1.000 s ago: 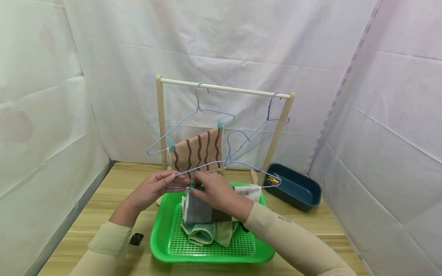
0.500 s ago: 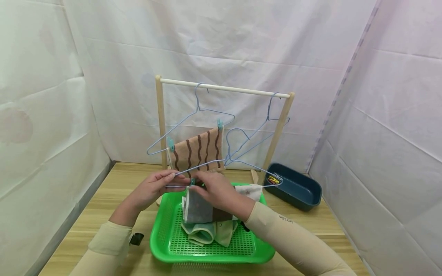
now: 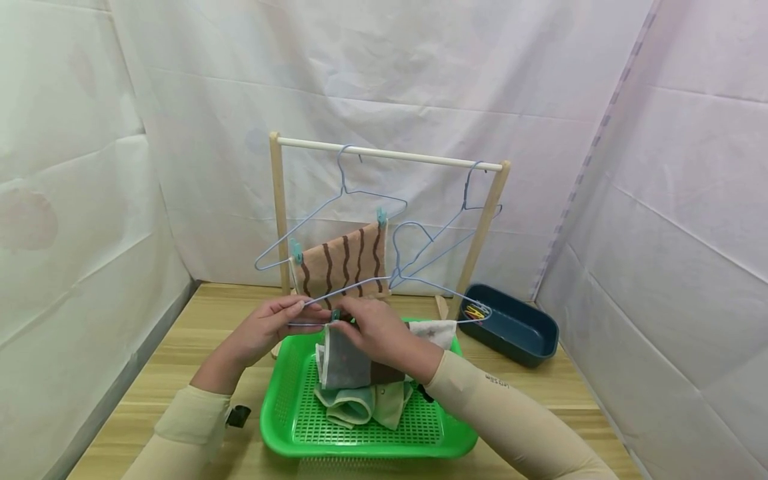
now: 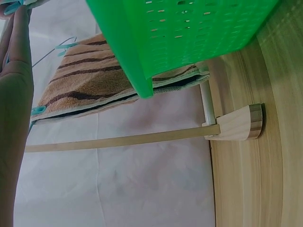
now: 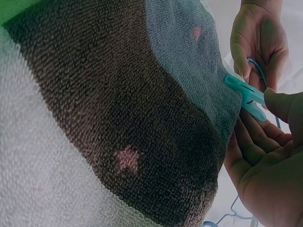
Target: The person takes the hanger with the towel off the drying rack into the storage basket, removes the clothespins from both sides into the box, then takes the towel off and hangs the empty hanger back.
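My left hand (image 3: 270,327) grips the left end of a blue wire hanger (image 3: 432,283), held low over the green basket. A grey, brown and white towel (image 3: 349,363) with small stars hangs over the hanger's lower bar. My right hand (image 3: 384,333) pinches a teal clothespin (image 5: 246,94) at the towel's left upper corner, its thumb on one handle and its fingers partly behind the cloth. In the right wrist view the clothespin's jaws lie over the towel edge. The left wrist view shows only part of my left hand (image 4: 16,61) at its edge.
The green basket (image 3: 273,413) holds folded green cloths (image 3: 354,407). Behind it stands a wooden rack (image 3: 414,157) with two blue hangers, one carrying a striped towel (image 3: 339,263) clipped by teal clothespins. A navy bin (image 3: 543,327) with several coloured clothespins (image 3: 475,312) sits at right.
The clothespin and the towel's left corner have shifted very slightly during the last second. Both hands stay almost in place, the left on the hanger, the right at the clothespin.
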A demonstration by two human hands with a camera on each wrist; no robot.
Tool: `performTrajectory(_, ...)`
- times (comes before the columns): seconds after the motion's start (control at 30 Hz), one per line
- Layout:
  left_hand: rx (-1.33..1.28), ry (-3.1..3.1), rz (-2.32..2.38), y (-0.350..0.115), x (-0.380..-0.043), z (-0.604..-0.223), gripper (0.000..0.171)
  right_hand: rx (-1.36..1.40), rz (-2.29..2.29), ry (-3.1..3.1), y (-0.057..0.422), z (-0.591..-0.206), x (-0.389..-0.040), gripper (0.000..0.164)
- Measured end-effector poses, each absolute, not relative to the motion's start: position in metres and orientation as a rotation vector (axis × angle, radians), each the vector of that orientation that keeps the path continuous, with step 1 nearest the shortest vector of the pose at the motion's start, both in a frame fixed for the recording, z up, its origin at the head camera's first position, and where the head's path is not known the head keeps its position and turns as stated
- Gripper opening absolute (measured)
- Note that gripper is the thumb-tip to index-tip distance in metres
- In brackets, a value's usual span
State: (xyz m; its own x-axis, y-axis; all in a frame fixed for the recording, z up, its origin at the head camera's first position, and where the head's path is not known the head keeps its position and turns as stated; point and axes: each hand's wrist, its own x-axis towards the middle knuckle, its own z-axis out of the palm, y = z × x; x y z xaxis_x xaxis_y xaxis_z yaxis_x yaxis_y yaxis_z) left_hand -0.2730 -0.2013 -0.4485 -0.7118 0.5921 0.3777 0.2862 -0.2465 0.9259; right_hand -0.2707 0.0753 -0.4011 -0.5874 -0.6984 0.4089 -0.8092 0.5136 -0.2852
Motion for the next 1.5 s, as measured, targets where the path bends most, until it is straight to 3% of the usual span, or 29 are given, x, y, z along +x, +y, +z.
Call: performTrajectory(1.5,1.087,1.776,2.052,-0.1988,-0.273,-0.4482,0.04,1.295,0.74,-2.509,0.0791,-0.3984,-0.2723,0.008)
